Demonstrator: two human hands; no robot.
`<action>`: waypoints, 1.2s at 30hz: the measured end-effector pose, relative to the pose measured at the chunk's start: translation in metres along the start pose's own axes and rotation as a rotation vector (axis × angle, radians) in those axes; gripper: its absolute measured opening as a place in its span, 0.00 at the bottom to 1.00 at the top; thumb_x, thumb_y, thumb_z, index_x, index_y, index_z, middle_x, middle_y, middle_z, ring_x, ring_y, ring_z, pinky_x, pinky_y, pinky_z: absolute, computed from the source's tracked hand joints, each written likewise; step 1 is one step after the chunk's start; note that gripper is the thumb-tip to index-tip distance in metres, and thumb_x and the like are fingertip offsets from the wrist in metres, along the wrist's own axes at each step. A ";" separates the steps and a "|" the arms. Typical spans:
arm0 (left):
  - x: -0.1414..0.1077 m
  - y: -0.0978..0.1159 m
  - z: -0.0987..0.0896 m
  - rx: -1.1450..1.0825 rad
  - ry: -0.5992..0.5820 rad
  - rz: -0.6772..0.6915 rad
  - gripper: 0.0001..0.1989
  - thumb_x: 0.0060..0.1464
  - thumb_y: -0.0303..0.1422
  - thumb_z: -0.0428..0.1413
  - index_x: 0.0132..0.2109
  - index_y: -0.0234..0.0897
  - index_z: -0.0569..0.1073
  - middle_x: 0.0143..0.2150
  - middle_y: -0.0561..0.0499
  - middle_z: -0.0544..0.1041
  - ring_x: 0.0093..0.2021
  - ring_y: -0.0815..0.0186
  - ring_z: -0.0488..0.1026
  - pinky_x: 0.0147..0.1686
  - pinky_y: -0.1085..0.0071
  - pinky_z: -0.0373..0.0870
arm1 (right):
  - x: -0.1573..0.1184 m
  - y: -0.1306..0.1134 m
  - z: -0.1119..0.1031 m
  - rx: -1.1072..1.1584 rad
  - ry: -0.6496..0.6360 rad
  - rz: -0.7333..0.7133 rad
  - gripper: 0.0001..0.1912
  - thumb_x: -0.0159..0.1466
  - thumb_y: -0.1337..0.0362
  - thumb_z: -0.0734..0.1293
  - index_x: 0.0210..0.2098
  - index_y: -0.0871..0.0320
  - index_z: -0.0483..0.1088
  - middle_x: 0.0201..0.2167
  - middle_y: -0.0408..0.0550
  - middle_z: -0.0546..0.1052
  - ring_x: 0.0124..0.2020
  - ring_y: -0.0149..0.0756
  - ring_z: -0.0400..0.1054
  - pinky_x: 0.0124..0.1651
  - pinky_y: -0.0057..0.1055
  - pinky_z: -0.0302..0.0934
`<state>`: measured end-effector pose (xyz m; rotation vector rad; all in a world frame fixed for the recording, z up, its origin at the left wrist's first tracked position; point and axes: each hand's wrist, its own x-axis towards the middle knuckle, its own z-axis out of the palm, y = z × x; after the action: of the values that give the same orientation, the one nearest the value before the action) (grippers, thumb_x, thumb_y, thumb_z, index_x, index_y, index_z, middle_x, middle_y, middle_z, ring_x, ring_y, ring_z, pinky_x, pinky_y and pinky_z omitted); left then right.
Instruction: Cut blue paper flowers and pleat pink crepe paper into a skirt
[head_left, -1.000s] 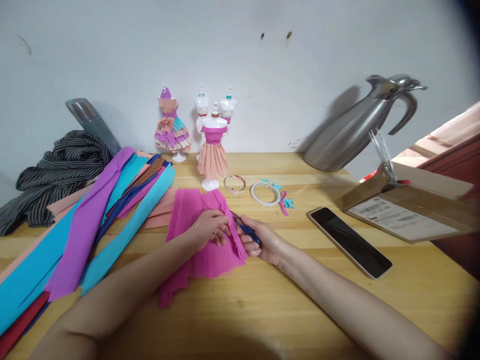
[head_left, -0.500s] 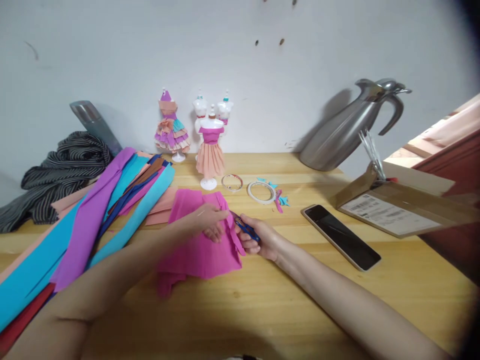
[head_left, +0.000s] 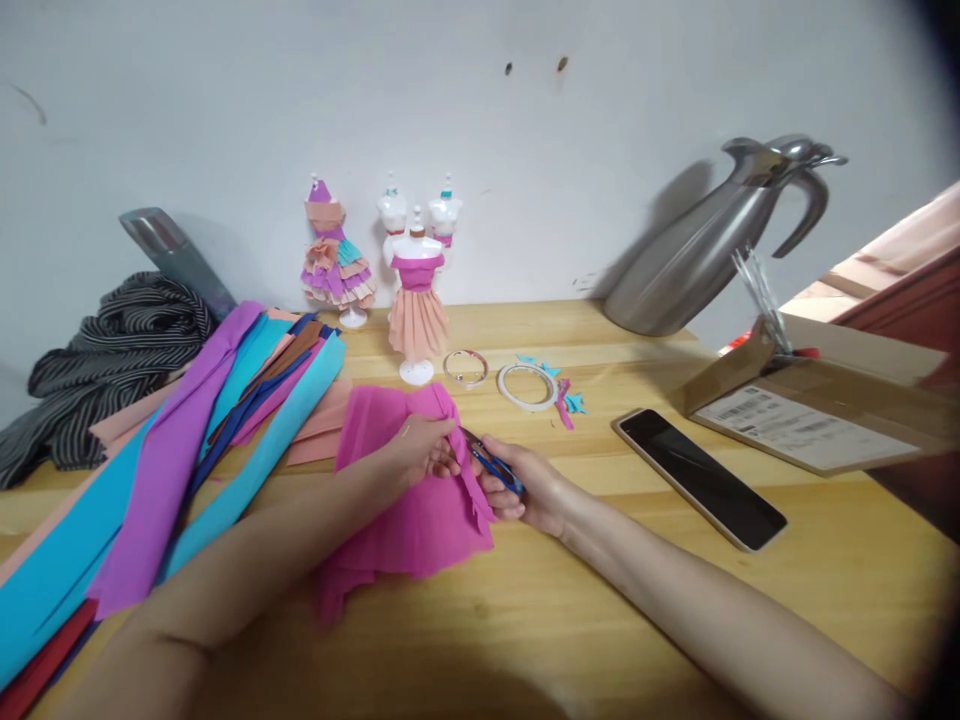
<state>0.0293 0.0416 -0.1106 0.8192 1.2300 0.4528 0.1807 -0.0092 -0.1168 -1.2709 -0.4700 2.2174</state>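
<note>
A sheet of magenta crepe paper (head_left: 427,535), pleated and partly folded, spreads in front of me. My left hand (head_left: 424,448) pinches it near its upper right edge, its fingers closed on the paper. In my right hand (head_left: 525,485) are blue-handled thread snips (head_left: 496,468). Their blades point up and left at the paper's right edge, close to the left fingertips. Whether the blades are cutting into the paper I cannot tell. A narrow strip along that edge hangs down beside the right fingers.
Mini mannequins in paper dresses (head_left: 417,300) stand by the wall. Crepe strips (head_left: 142,500) and a striped cloth (head_left: 120,350) lie left. Rightward are a tape roll (head_left: 502,388), paper scraps (head_left: 574,402), a phone (head_left: 701,480), a cardboard box (head_left: 817,425) and a steel jug (head_left: 690,250).
My left fingers have closed more tightly on the paper's edge. The snips stay beside it in my right hand. The whole view has shifted slightly.
</note>
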 end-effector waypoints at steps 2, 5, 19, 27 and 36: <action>0.000 -0.002 0.000 -0.042 0.011 0.041 0.16 0.61 0.34 0.51 0.25 0.32 0.67 0.15 0.53 0.70 0.12 0.74 0.65 0.13 0.80 0.55 | 0.001 0.000 0.000 0.033 -0.006 0.002 0.26 0.71 0.53 0.50 0.22 0.59 0.59 0.11 0.34 0.54 0.10 0.20 0.38 0.13 0.17 0.33; -0.001 -0.005 0.001 -0.098 0.025 0.098 0.12 0.59 0.31 0.53 0.27 0.35 0.65 0.14 0.56 0.68 0.12 0.74 0.65 0.13 0.80 0.55 | 0.001 0.000 0.002 0.071 0.031 0.012 0.26 0.71 0.53 0.51 0.21 0.59 0.57 0.11 0.35 0.54 0.10 0.20 0.38 0.13 0.18 0.32; -0.003 -0.014 0.002 -0.201 0.061 0.254 0.09 0.54 0.23 0.54 0.28 0.36 0.63 0.14 0.58 0.67 0.13 0.74 0.66 0.14 0.80 0.60 | 0.003 -0.005 -0.001 0.049 0.041 0.023 0.26 0.71 0.52 0.50 0.21 0.59 0.59 0.11 0.34 0.52 0.11 0.20 0.37 0.14 0.19 0.31; -0.002 -0.013 0.003 -0.208 0.069 0.273 0.10 0.51 0.20 0.55 0.28 0.35 0.63 0.17 0.59 0.68 0.15 0.72 0.70 0.15 0.79 0.63 | 0.005 0.001 -0.005 -0.001 -0.049 -0.059 0.20 0.65 0.50 0.59 0.24 0.57 0.58 0.13 0.33 0.51 0.13 0.20 0.35 0.14 0.18 0.32; -0.002 -0.017 0.005 -0.211 0.082 0.276 0.06 0.52 0.20 0.56 0.31 0.32 0.68 0.21 0.56 0.71 0.18 0.73 0.72 0.22 0.77 0.71 | 0.002 -0.001 -0.002 -0.002 0.014 -0.049 0.20 0.66 0.51 0.58 0.24 0.58 0.60 0.13 0.33 0.52 0.12 0.20 0.36 0.14 0.19 0.32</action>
<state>0.0318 0.0281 -0.1218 0.7974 1.1256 0.8334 0.1822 -0.0075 -0.1187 -1.2617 -0.4925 2.1671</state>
